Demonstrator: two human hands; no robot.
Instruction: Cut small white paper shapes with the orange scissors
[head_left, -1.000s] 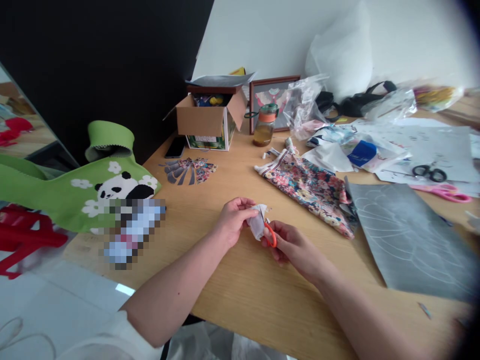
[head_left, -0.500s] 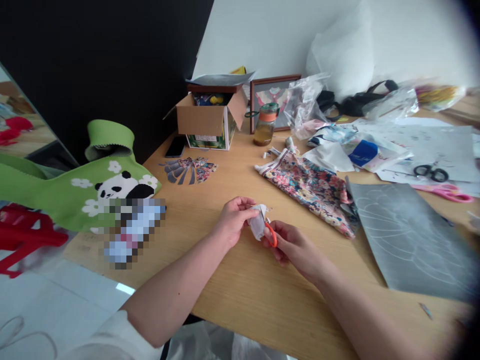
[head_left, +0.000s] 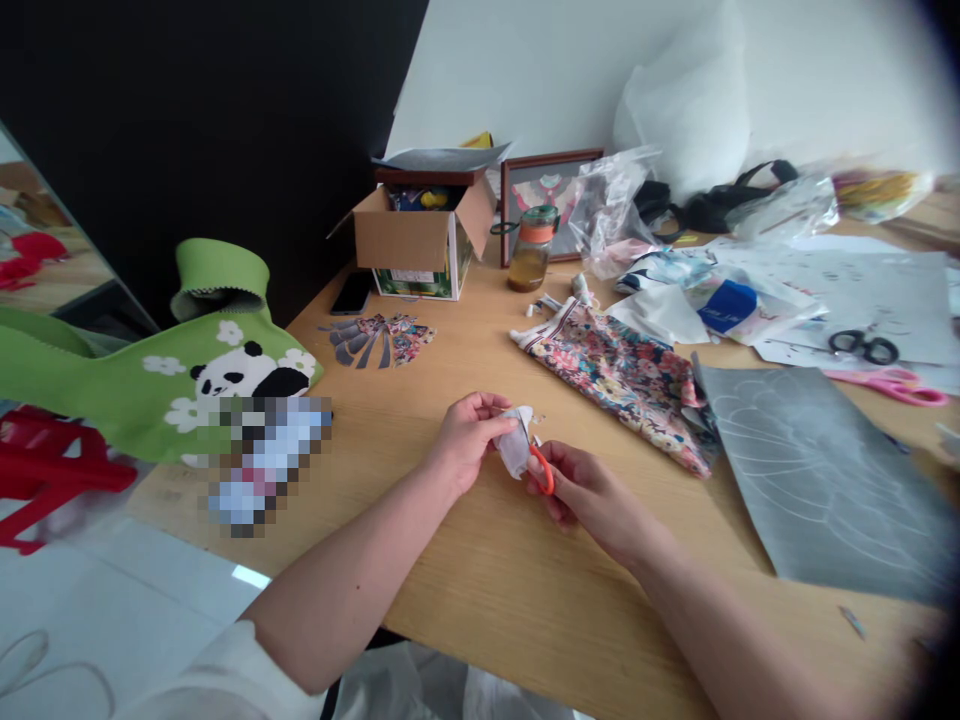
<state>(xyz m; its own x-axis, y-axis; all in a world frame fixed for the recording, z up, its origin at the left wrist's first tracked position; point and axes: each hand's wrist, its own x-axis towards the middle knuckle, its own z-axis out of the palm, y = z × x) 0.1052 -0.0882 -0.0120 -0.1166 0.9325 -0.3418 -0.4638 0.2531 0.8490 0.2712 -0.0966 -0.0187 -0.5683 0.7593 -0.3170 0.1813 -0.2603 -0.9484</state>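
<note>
Pale wooden tabletop point(head_left: 465, 590): over it, left hand point(head_left: 466, 445) pinches a small, limp, whitish scrap point(head_left: 514, 457), possibly fabric; right hand point(head_left: 579, 487) grips orange-handled scissors point(head_left: 538, 456). 1 slip so near the left thumb point(head_left: 501, 428) could nick it.

At the left, a panda-patterned green cloth point(head_left: 150, 395), with a red stool point(head_left: 60, 475) below. Farther back, a phone point(head_left: 351, 294) lying just beside an open cardboard box point(head_left: 401, 238). To the right, an orange-collared bottle point(head_left: 529, 262) standing before a picture frame point(head_left: 544, 187), near a clear plastic bag point(head_left: 611, 205). Behind, a big white bag point(head_left: 686, 120). On white paper point(head_left: 900, 290), black-handled scissors point(head_left: 862, 347); just in front, pink scissors point(head_left: 892, 384); nearer still, a grey sheet point(head_left: 817, 470) bearing pale curved lines. Toward the blurred right edge, a bag point(head_left: 881, 193) perhaps holding something yellow.
</note>
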